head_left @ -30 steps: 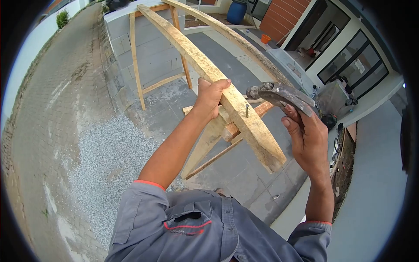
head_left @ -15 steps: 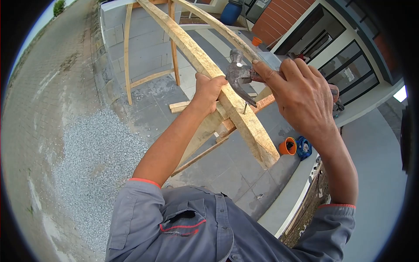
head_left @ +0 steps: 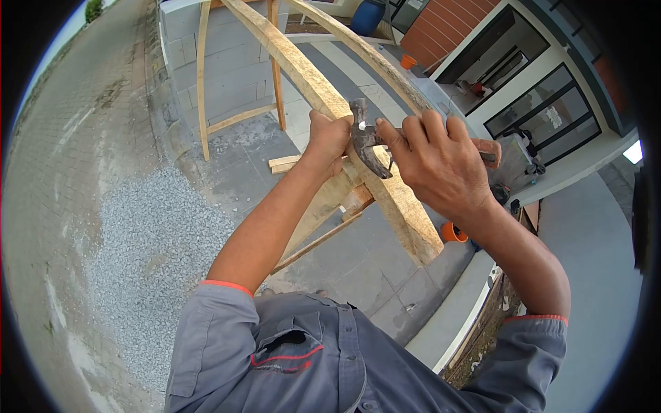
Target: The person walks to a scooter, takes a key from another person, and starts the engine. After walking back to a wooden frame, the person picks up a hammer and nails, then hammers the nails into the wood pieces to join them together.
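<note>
The front beam point(head_left: 303, 70) extended from near the block wall point(head_left: 217, 62) toward the person, with the rear beam point(head_left: 365, 51) to its right and the gravel pile point(head_left: 162, 248) on the ground to its left. The left hand point(head_left: 329, 141) was on the front beam; the hammer point(head_left: 366, 148), held in the right hand point(head_left: 441, 162), had its claw beside the nail point(head_left: 391, 164). The bucket point(head_left: 453, 233) stood right of the front beam's near end, and the barrel point(head_left: 368, 17) stood beyond the rear beam.

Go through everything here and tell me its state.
Left hand: closed on the beam
Right hand: closed around the hammer
Hammer: held, claw beside the nail
Nail: standing partly out of the beam
Beam: held
Gravel: heaped loose
Blue barrel: upright
Near orange bucket: upright
Far orange bucket: upright
Doorway: open
</note>
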